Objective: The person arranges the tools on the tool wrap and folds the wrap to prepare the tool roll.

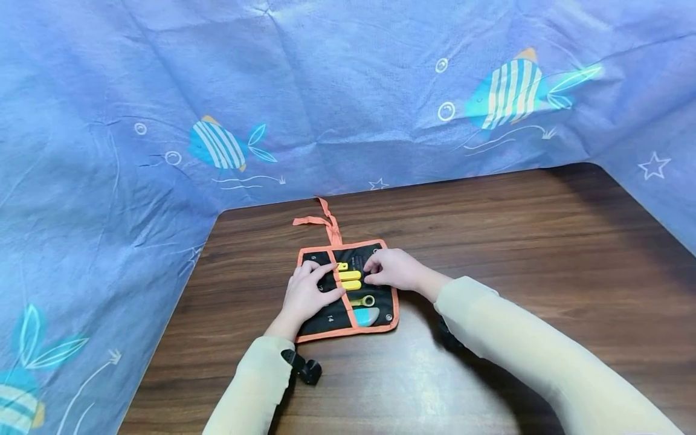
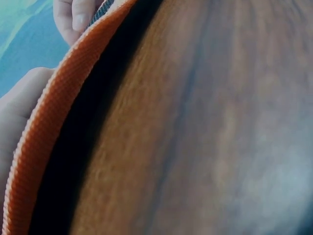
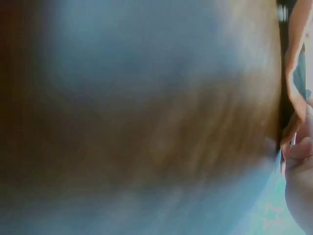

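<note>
A black tool pouch (image 1: 321,327) with orange trim lies unfolded on the wooden table. Its pocket row holds yellow-handled tools (image 1: 350,285), a ratchet wrench (image 1: 368,300) with a ring end, and a teal-and-grey handle (image 1: 367,316). My left hand (image 1: 310,290) rests on the pouch's left part, index finger and thumb reaching to the orange pocket edge. Over the right part is my right hand (image 1: 396,270), fingers bent and fingertips just right of the yellow handles; I cannot tell whether it pinches anything. The left wrist view shows the pouch's orange edge (image 2: 54,107) up close.
Orange tie straps (image 1: 333,229) stretch from the pouch's far edge over the table (image 1: 516,254). A blue fish-printed cloth (image 1: 348,78) hangs behind and beside the table. Black wrist devices (image 1: 304,367) are on both sleeves.
</note>
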`<state>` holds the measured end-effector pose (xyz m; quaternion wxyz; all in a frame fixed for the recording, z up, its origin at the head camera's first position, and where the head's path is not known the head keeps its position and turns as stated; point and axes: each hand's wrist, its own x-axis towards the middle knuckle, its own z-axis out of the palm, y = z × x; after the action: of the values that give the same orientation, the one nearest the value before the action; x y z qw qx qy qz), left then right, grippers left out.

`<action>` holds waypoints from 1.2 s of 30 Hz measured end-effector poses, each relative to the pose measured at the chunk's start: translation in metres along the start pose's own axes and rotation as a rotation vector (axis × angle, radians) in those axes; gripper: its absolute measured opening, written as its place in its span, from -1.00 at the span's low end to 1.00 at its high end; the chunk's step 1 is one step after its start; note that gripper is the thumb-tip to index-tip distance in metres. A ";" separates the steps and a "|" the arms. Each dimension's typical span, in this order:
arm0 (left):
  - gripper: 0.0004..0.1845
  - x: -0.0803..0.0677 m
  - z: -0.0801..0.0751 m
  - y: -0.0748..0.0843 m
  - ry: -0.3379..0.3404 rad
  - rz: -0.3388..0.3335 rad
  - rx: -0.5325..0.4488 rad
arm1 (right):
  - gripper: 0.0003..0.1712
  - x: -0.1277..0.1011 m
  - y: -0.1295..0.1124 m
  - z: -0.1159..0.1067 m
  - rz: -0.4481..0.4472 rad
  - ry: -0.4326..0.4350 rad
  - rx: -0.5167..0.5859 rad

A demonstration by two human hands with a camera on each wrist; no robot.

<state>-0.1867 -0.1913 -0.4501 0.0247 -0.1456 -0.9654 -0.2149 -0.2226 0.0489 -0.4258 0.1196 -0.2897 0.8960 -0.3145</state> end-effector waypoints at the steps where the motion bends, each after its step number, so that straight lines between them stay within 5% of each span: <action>1: -0.35 0.000 -0.001 0.000 -0.007 0.003 -0.003 | -0.76 -0.002 0.000 0.001 -0.004 -0.001 0.003; 13: -0.45 -0.005 -0.014 -0.001 -0.049 -0.001 -0.074 | -0.70 -0.019 0.002 0.002 -0.031 0.012 0.039; 18: -0.55 -0.017 -0.022 0.004 -0.033 0.040 -0.097 | -0.69 -0.032 0.002 0.000 -0.067 -0.001 0.058; 36: -0.77 -0.047 -0.026 0.013 -0.171 0.164 -0.214 | -0.68 -0.062 -0.003 0.006 -0.206 0.000 0.001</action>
<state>-0.1379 -0.2035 -0.4265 -0.0559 -0.2435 -0.9204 -0.3007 -0.1689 0.0808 -0.4264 0.0868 -0.3801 0.8614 -0.3255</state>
